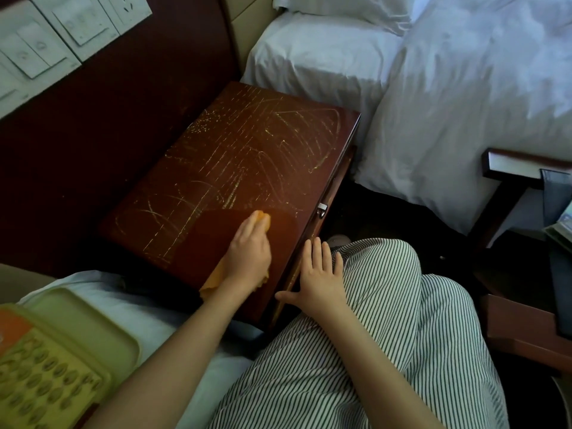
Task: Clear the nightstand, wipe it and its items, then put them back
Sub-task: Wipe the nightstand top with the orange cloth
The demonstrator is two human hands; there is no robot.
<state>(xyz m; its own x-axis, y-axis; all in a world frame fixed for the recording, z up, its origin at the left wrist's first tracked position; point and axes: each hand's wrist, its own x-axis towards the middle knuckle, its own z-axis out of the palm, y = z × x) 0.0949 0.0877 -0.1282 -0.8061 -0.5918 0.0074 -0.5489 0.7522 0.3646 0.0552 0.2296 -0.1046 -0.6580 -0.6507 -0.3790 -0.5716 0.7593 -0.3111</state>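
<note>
Left hand (249, 255) flat on orange cloth (213, 281), pressing it to nightstand surface (235, 150).
My fingers lie near-straight over the cloth, close to the front edge; pale streaks (216, 156) mark the surface beyond. Right hand (322, 274) empty, fingers spread on my striped trouser leg (387, 289), thumb beside the nightstand's front.

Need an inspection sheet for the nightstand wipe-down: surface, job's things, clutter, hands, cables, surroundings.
Surface: nightstand top streaked with wipe marks, with a dark even patch around the cloth.
Job's things: orange cloth on the top's near end; telephone set aside on the left bed.
Clutter: nothing seen.
Hands: left hand presses the cloth; right hand flat, fingers straight, at the nightstand's front edge.
Cables: nothing seen.
Surroundings: right bed with white bedding; wall switches behind.
</note>
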